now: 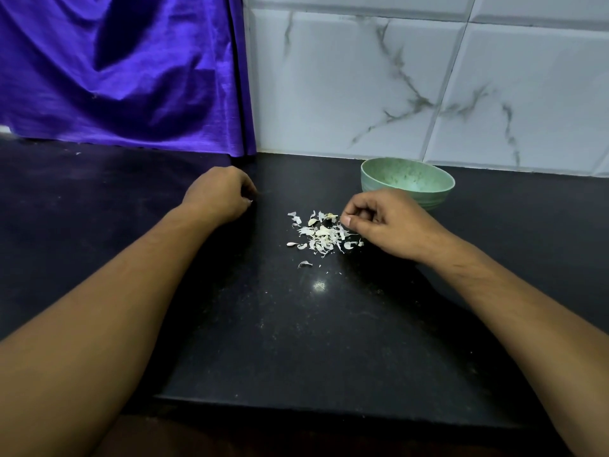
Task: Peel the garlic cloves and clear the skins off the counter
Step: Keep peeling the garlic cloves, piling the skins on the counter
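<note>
Item 1. Left hand (219,196): left of centre in the frame, resting on the dark surface (296,341), back towards me. Grip: fingers curled tightly under. A pale speck shows at the fingertips; I cannot tell whether it is a held scrap or a nail.

Item 2. Right hand (387,224): right of centre, knuckles up, heel on the surface. Grip: fingers curled, thumb and forefinger tips drawn close together at the right edge of the skins and touching the nearest flakes. I cannot tell whether a flake is actually pinched.

Item 3. Garlic skins (321,234): loose heap of white, papery flakes at mid-frame, between the two hands and much nearer the right one. A few yellowish bits sit in the heap; I cannot tell whether any is a clove. One stray flake (304,264) lies just below the heap.

Item 4. Green bowl (441,192): upright, upper right of the heap, directly behind the right hand and partly hidden by it.

Item 5. Purple cloth (115,70): hanging at upper left, hem reaching the surface.

Item 6. Marbled tile wall (362,87): upper right, behind the bowl.
</note>
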{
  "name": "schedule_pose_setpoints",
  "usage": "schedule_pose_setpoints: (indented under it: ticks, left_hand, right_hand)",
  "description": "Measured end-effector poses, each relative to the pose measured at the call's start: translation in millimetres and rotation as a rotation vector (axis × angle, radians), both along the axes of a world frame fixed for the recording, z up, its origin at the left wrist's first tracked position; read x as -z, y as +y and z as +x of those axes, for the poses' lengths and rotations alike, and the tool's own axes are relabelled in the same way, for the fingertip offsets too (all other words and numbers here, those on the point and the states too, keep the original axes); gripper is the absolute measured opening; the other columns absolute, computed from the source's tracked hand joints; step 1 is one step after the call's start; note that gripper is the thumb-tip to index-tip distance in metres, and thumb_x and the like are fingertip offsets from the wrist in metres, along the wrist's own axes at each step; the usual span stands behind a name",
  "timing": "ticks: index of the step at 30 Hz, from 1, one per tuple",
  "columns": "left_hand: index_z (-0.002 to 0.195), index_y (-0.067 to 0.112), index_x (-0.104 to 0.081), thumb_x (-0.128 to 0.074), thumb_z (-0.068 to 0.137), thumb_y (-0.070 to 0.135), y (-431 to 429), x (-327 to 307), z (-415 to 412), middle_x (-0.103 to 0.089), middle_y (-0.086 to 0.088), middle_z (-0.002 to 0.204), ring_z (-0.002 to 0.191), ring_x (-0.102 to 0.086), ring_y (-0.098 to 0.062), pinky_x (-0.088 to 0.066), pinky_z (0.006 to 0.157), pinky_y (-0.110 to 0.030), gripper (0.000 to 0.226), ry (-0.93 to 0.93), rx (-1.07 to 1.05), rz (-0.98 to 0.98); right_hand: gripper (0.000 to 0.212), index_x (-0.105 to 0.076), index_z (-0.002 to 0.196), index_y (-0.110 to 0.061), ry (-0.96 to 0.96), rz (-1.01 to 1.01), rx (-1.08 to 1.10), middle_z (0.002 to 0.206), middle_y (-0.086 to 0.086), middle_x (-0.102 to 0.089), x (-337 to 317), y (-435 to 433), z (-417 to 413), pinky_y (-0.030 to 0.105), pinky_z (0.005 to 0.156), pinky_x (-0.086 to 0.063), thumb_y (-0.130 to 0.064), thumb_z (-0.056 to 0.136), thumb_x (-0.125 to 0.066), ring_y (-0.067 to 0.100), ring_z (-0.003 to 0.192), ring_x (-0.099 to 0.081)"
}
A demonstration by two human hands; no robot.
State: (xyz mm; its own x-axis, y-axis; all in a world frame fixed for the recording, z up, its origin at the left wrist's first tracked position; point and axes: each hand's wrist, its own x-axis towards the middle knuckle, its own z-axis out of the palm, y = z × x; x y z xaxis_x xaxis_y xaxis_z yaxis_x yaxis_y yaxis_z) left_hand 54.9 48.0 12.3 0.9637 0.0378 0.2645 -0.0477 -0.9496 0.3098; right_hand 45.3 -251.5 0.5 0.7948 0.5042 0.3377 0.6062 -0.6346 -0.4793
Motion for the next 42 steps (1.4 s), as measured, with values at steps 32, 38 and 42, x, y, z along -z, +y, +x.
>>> schedule_pose_setpoints:
  ticks: [32,38,42]
  left_hand:
    - [0.092,0.033,-0.077,-0.078,0.087,0.031,-60.5,11.9,-7.8,-0.071,0.013,0.083,0.074,-0.060,0.000,-0.050,0.070,-0.029,0.006,-0.052,0.431,-0.045]
    - [0.095,0.028,-0.072,-0.075,0.091,0.030,-61.3,7.7,-10.7,-0.063,0.011,0.091,0.078,-0.059,-0.001,-0.050,0.073,-0.031,0.005,-0.091,0.469,-0.052]
    - [0.096,0.020,-0.071,-0.077,0.092,0.020,-67.4,3.3,-16.9,-0.072,0.006,0.081,0.069,-0.064,-0.001,-0.051,0.066,-0.023,0.006,-0.147,0.541,-0.328]
  right_hand:
    - [0.012,-0.072,0.087,-0.019,0.048,0.035,0.026,0.056,-0.021,-0.058,0.1,1.7,-1.1,0.011,0.052,-0.034,-0.026,0.096,-0.071,-0.002,0.049,-0.046]
    - [0.007,-0.074,0.090,-0.020,0.041,0.082,0.044,0.060,-0.016,-0.060,0.0,2.7,-3.1,0.016,0.054,-0.037,-0.024,0.095,-0.072,-0.002,0.050,-0.047]
    - [0.005,-0.073,0.097,-0.021,0.072,0.282,0.038,0.073,-0.003,-0.067,-0.7,6.9,-3.2,0.028,0.054,-0.050,-0.018,0.093,-0.074,0.009,0.054,-0.059]
